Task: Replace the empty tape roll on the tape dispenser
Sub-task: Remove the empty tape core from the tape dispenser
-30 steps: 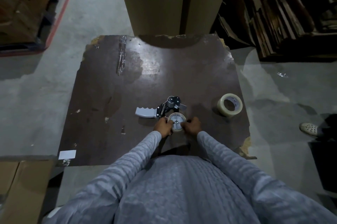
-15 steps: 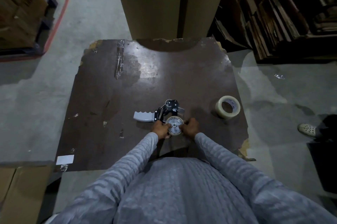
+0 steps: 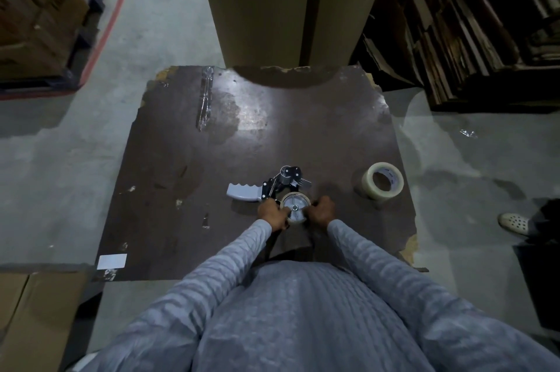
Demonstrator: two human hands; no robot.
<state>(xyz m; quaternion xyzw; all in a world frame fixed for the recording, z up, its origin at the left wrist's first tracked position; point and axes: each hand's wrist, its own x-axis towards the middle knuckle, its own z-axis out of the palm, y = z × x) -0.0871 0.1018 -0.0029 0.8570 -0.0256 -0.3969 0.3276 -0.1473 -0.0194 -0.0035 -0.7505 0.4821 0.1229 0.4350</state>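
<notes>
Both hands grip the empty tape roll (image 3: 295, 208) on the tape dispenser (image 3: 272, 188): left hand (image 3: 271, 214) and right hand (image 3: 321, 213) curl at opposite rims; hub axis points up. Fresh tape roll (image 3: 382, 180) lies beyond the right hand, which is nearer it.

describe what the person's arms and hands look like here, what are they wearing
Both arms are covered to the wrist by long sleeves of a light grey knitted sweater with a raised, cable-like texture; the same knit covers the torso. The left hand and the right hand are bare: no gloves, and no rings, watch or markings can be made out.
</notes>
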